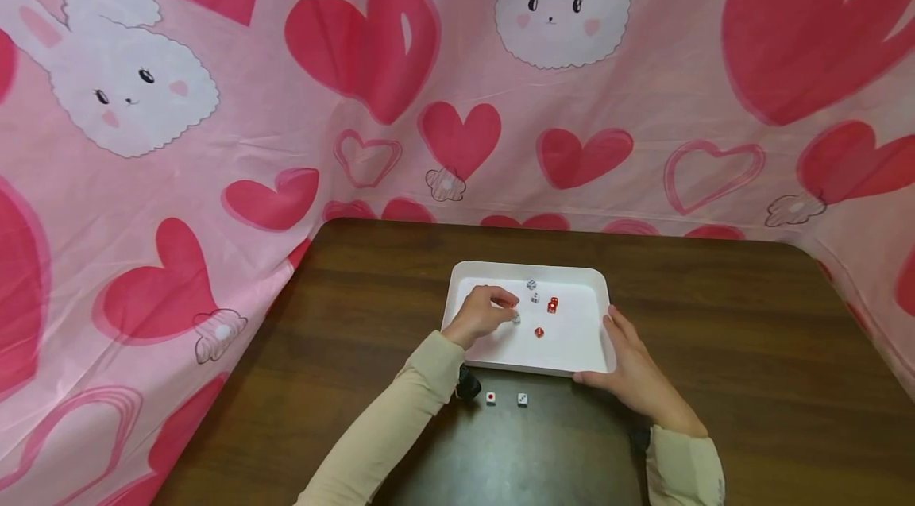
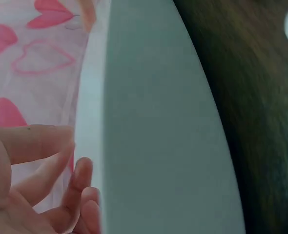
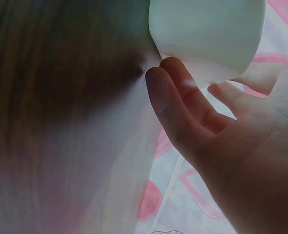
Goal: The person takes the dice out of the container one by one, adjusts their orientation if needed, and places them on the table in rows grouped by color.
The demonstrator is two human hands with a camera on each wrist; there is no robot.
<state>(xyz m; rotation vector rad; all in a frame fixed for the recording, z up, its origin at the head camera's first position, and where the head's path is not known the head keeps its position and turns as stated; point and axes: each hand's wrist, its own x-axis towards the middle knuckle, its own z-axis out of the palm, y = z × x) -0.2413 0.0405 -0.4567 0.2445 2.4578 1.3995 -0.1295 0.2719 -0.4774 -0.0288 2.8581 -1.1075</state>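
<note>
A white shallow tray (image 1: 572,347) lies on the table with red dice and clear or white dice inside. My left hand (image 1: 480,317) reaches over its left side, thumb and index finger close above a small clear die (image 1: 517,318). A bit of red shows beside the index fingertip. In the left wrist view no die is visible between the left hand's fingers (image 2: 41,144). My right hand (image 1: 636,371) holds the tray's near right corner, thumb at the front wall and fingers along the right side. The right wrist view shows its fingers (image 3: 183,102) against the tray wall.
Two white dice, one with a red dot (image 1: 490,398) and one with dark dots (image 1: 523,399), lie on the brown table (image 1: 372,283) in front of the tray. More dice, including a red one (image 1: 539,333), sit inside the tray. A pink heart-patterned cloth (image 1: 400,156) hangs behind.
</note>
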